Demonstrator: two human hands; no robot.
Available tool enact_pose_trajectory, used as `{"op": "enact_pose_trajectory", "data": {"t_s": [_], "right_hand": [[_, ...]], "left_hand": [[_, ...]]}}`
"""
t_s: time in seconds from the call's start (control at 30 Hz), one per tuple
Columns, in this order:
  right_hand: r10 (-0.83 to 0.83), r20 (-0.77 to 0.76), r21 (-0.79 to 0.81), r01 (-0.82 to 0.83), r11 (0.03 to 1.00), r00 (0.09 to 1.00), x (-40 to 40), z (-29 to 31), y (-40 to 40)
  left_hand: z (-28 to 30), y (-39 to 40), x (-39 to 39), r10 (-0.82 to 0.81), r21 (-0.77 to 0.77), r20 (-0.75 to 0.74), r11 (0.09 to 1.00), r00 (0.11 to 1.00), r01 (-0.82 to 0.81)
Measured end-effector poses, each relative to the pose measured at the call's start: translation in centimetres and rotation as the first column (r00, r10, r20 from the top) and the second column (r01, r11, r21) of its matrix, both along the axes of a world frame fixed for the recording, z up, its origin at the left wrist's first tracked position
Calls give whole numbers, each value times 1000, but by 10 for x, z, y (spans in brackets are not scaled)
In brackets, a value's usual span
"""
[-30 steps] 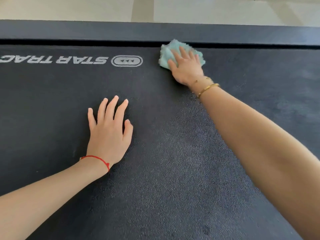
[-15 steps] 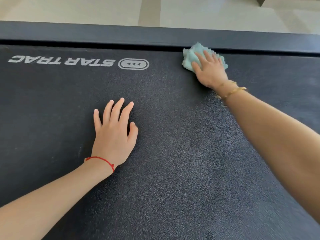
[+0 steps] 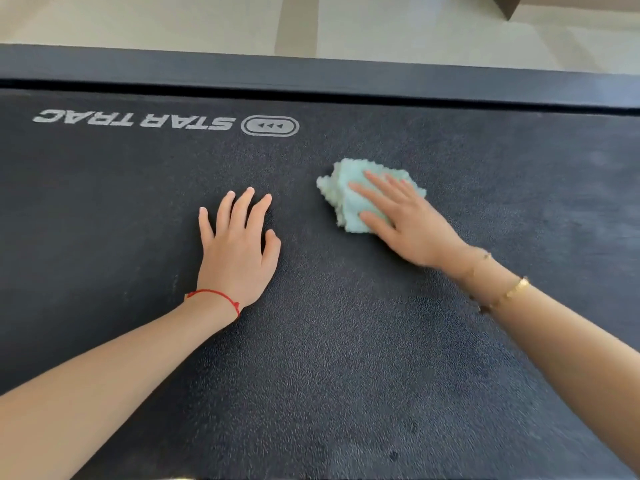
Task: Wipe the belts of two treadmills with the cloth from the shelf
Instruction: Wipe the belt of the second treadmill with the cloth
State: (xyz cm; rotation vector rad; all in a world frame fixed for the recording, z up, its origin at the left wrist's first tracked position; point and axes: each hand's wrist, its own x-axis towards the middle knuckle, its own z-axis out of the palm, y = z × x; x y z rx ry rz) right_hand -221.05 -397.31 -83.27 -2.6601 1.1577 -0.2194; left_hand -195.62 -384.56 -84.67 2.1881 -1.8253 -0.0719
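A black textured treadmill belt (image 3: pixel 346 358) fills most of the head view, with a white STAR TRAC logo (image 3: pixel 166 123) printed upside down near its far edge. A bunched pale green cloth (image 3: pixel 346 197) lies on the belt right of centre. My right hand (image 3: pixel 405 220) presses flat on the cloth with straight fingers and covers its near right part. My left hand (image 3: pixel 239 247) rests flat on the bare belt just left of the cloth, fingers spread, holding nothing.
The treadmill's dark side rail (image 3: pixel 311 77) runs along the far edge of the belt, with a narrow gap before it. Beyond it is a pale tiled floor (image 3: pixel 173 22). A brown corner of furniture (image 3: pixel 505 5) shows at the top right.
My right hand has dragged the cloth from the belt's far edge toward me, to the middle of the belt beside my left hand. My left hand has stayed planted.
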Motion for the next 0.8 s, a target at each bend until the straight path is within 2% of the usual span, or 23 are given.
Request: {"op": "enact_pose_trajectory", "data": {"t_s": [0.07, 0.13, 0.37, 0.47, 0.53, 0.63, 0.67, 0.73, 0.8], "right_hand": [[-177, 20, 9, 177, 984, 984, 3, -1, -12], [-233, 7, -9, 233, 973, 973, 11, -3, -2], [130, -10, 26, -130, 991, 991, -9, 9, 165], [222, -30, 47, -221, 974, 974, -25, 11, 190], [186, -41, 32, -185, 982, 982, -31, 8, 168], [-97, -19, 30, 98, 995, 995, -32, 3, 129], [-144, -21, 20, 144, 989, 989, -30, 2, 129], [-77, -53, -22, 76, 997, 996, -24, 0, 152], [96, -69, -21, -98, 995, 993, -24, 6, 193]], "left_hand": [[0, 0, 0, 4, -2, -14, 1000, 1000, -4], [0, 1, -1, 14, -2, -23, 1000, 1000, -14], [-1, 2, -2, 18, -25, -42, 1000, 999, -19], [0, 6, -2, 21, -8, -46, 1000, 999, -21], [0, 12, -4, 28, 8, -50, 1000, 998, -28], [0, 30, -10, 24, 27, -43, 999, 999, -23], [0, 36, -11, 20, 31, -35, 999, 999, -19], [-2, 44, -13, 10, 28, -19, 1000, 1000, -9], [-3, 46, -14, 15, 13, -16, 1000, 1000, -15]]}}
